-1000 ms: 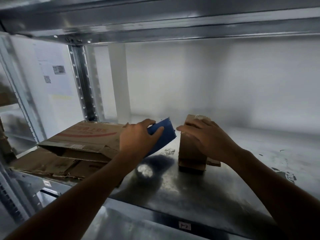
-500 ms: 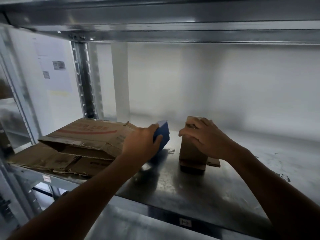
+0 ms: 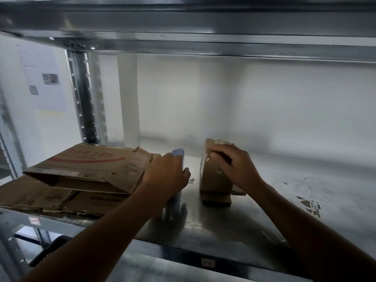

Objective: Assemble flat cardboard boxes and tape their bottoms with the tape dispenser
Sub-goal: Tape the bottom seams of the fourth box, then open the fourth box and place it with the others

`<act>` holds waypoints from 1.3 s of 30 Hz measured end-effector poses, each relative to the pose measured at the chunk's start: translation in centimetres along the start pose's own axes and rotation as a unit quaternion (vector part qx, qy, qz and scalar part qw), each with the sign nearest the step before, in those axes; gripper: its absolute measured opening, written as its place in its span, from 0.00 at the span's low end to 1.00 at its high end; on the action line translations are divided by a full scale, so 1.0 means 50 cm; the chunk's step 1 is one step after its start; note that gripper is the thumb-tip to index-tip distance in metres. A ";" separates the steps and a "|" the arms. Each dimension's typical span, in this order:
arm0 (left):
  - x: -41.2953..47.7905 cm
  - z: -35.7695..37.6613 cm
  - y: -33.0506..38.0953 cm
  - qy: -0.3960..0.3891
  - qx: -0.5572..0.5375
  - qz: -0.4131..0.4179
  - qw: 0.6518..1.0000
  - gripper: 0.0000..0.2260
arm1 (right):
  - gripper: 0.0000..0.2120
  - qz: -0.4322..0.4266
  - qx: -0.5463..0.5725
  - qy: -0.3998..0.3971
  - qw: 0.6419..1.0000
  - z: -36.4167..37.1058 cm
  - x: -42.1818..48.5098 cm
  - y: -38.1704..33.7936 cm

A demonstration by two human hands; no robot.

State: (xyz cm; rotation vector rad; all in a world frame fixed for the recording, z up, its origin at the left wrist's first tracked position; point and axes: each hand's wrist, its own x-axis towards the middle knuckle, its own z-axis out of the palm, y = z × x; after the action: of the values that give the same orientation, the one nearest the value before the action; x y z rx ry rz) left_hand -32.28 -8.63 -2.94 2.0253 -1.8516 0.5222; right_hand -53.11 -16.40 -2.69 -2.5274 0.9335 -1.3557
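Note:
A small brown cardboard box (image 3: 213, 178) stands upright on the metal shelf (image 3: 284, 200), with tape glinting near its top. My right hand (image 3: 234, 165) grips the top of this box. Just to its left, my left hand (image 3: 166, 174) holds a flat blue item (image 3: 178, 154) upright and edge-on; only its top shows above my fingers. Flattened cardboard boxes (image 3: 85, 171) with red print lie stacked at the shelf's left end, touching my left hand's side. No tape dispenser is visible.
The upper shelf beam (image 3: 203, 43) hangs low overhead. A perforated steel upright (image 3: 83, 98) stands at the back left, with a paper notice (image 3: 44, 82) on the wall beside it. Scraps of tape residue (image 3: 311, 206) mark the shelf at right.
The blue item has turned from tilted and flat-facing to upright and edge-on in my left hand. My right hand has stayed on top of the small box.

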 end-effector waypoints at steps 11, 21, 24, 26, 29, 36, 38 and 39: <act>0.101 -0.015 0.095 -0.004 -0.370 0.042 0.928 0.20 | 0.14 0.142 0.169 0.138 0.965 0.046 -0.011 0.006; 0.125 0.053 0.162 -0.028 -0.492 -0.054 0.869 0.16 | 0.24 0.360 0.391 0.117 0.839 0.055 -0.001 0.022; 0.128 0.059 0.161 -0.015 -0.496 -0.059 0.866 0.17 | 0.23 0.397 0.456 0.125 0.787 0.054 0.004 0.020; 0.129 0.066 0.160 -0.016 -0.493 -0.062 0.868 0.19 | 0.22 0.399 0.498 0.109 0.762 0.053 0.004 0.024; 0.128 0.066 0.154 -0.020 -0.461 -0.043 0.886 0.22 | 0.21 0.389 0.515 0.077 0.760 0.045 0.004 0.032; 0.112 0.058 0.138 0.023 -0.357 0.034 0.933 0.24 | 0.18 0.294 0.297 0.038 0.908 0.022 -0.003 0.066; 0.108 0.053 0.130 0.003 -0.338 0.051 0.940 0.31 | 0.17 0.285 0.272 0.016 0.919 0.012 -0.005 0.061; 0.106 0.048 0.124 -0.011 -0.333 0.066 0.941 0.35 | 0.16 0.277 0.253 -0.003 0.927 -0.001 -0.004 0.058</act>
State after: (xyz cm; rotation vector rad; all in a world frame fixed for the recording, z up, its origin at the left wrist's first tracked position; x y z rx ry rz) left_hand -37.97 -14.94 -2.40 1.4627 -1.8486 -0.1034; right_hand -54.59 -18.60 -3.92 -1.7124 1.0239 -1.2013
